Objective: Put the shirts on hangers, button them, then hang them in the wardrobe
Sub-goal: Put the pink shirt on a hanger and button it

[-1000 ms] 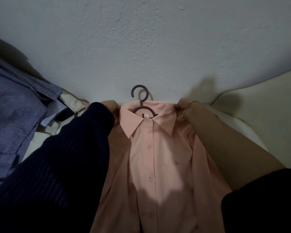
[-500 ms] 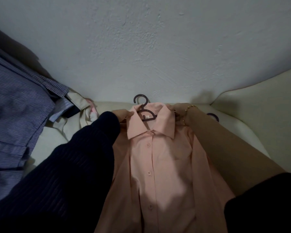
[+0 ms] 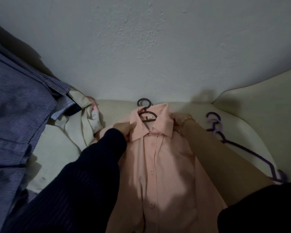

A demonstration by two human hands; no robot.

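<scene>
Background: white textured wall (image 3: 141, 47), with a cream cushioned seat (image 3: 57, 148) below it. Light is dim.

The pink shirt (image 3: 160, 165) lies front-up on the seat with its collar toward the wall. It is on a dark hanger (image 3: 145, 109), whose hook sticks out above the collar. The placket is closed as far down as I can see.

A small label (image 3: 149, 117) sits inside the collar; its print is too small to read.

The left grip (image 3: 123, 131), coming out of a dark sleeve (image 3: 84, 182), has its fingers curled on the shirt's shoulder beside the collar. The right grip (image 3: 178, 119), with a bracelet (image 3: 186, 119) at the wrist and a bare forearm, pinches the opposite shoulder; its fingertips are hidden by the fabric.

Blue striped shirts (image 3: 15, 106) are piled at the left, with a cream garment (image 3: 84, 123) beside them. Purple hangers (image 3: 215, 121) lie on the seat to the right of the forearm.
</scene>
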